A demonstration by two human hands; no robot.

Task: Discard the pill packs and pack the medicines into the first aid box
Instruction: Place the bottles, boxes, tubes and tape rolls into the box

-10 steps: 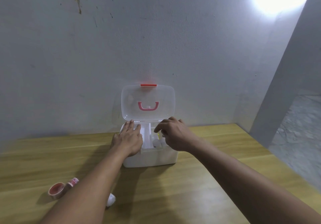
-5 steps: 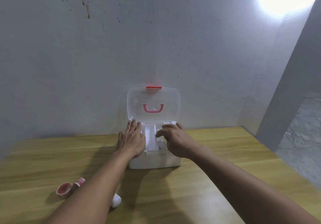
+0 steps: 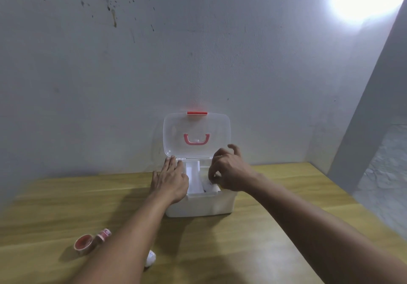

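A white first aid box point(image 3: 204, 205) stands on the wooden table against the wall. Its clear lid point(image 3: 196, 135), with a red handle and red latch, is raised upright. My left hand point(image 3: 170, 179) lies flat with fingers spread over the box's left side. My right hand point(image 3: 229, 173) curls over the right side, fingertips down among white items point(image 3: 212, 188) inside; whether it grips one I cannot tell. A white inner tray point(image 3: 193, 179) shows between the hands.
On the table at the near left lie a red-and-white tape roll point(image 3: 84, 243), a small red-labelled bottle point(image 3: 104, 234) beside it, and a white object point(image 3: 150, 258) partly hidden by my left forearm. The table's right edge point(image 3: 343, 197) drops to a grey floor.
My right hand has lifted slightly and curled its fingers over the box's right compartment. The left hand stays flat on the left side. The view shifted a little.
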